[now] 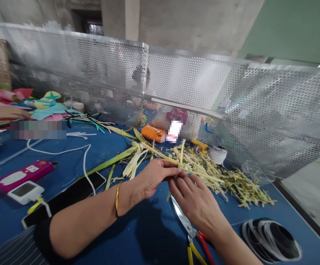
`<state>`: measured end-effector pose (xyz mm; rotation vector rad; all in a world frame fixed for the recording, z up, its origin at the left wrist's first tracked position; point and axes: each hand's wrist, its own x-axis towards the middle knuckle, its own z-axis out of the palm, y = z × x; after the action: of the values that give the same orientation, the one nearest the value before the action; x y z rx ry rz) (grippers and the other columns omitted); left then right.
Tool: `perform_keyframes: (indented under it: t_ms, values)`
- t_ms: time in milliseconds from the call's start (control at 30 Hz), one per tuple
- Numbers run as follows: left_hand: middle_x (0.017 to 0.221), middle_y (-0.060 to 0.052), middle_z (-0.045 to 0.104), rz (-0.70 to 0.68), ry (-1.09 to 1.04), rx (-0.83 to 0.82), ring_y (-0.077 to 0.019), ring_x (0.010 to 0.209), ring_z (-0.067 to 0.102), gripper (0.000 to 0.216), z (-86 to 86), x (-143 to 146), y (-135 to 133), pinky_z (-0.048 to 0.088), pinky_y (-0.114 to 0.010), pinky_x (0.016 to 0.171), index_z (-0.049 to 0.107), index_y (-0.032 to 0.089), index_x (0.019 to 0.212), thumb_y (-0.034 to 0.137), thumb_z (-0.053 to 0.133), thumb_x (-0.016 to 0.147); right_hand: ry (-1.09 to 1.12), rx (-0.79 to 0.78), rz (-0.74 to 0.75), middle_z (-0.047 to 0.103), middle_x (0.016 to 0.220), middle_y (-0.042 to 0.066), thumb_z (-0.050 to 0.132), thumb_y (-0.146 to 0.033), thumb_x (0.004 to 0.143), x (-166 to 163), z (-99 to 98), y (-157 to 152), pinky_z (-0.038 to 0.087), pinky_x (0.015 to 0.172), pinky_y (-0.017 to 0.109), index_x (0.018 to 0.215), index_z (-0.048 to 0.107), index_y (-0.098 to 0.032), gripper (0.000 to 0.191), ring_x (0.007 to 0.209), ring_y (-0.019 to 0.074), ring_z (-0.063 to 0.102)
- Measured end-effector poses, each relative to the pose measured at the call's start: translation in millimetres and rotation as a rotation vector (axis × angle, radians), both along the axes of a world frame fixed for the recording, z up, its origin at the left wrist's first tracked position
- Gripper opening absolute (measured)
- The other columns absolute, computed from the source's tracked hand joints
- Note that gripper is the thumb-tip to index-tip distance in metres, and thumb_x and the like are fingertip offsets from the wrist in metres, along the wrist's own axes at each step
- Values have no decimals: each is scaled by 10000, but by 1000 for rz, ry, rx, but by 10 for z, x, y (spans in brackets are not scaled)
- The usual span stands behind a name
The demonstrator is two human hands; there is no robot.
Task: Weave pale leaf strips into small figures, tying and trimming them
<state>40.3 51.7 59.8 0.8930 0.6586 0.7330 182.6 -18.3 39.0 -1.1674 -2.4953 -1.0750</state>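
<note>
My left hand [155,175] comes in from the left with a gold bangle at the wrist, its thumb and fingers closed on narrow pale green leaf strips [182,152]. Beside it, my right hand [194,195] bends its fingers round the same strips, and the fingertips of both hands meet. The strips cross at the pinch, one pointing up and others running left and right. Exactly how they join is hidden by the fingers. Scissors [186,221] with red and yellow handles lie on the table, partly under my right hand. Long dried leaves [133,162] lie behind my left hand.
A pile of leaf scraps [231,182] spreads right of my hands. A spool of clear line [271,239] sits front right. A black phone [66,198], white cable and pink device [24,175] lie left. Perforated metal panels [190,81] stand behind; another person's hand [5,112] is far left.
</note>
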Motion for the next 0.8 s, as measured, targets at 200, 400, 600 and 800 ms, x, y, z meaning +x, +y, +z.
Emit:
perform_keyframes:
  t_ms: [200, 400, 600, 800]
  values:
    - [703, -48, 716, 1, 33, 25, -123, 680, 634, 109, -19, 25, -44, 491, -256, 750, 725, 112, 697, 158, 802, 636, 131, 35, 103, 611, 764, 81, 429, -115, 932, -23, -47, -9, 390, 771, 373, 897, 639, -118, 213, 754, 222, 550]
    - [676, -31, 701, 60, 20, 73, -125, 687, 627, 165, -21, 42, -101, 488, -249, 724, 731, 125, 718, 180, 830, 598, 275, -16, 241, 554, 673, 45, 469, -89, 904, -41, -57, -50, 406, 771, 350, 834, 624, -122, 173, 672, 185, 495]
    - [649, -12, 684, 94, 32, 86, -124, 673, 630, 161, -25, 48, -124, 494, -244, 698, 735, 145, 739, 179, 820, 607, 308, -2, 309, 551, 651, 44, 449, -91, 909, -71, -91, -74, 432, 836, 375, 854, 635, -107, 194, 644, 179, 487]
    - [662, -7, 682, 112, 107, 36, -120, 663, 638, 119, -26, 51, -74, 502, -260, 736, 689, 141, 747, 81, 755, 669, 244, -8, 280, 578, 651, 43, 383, -92, 938, -100, -81, -64, 415, 892, 390, 859, 645, -122, 275, 640, 182, 515]
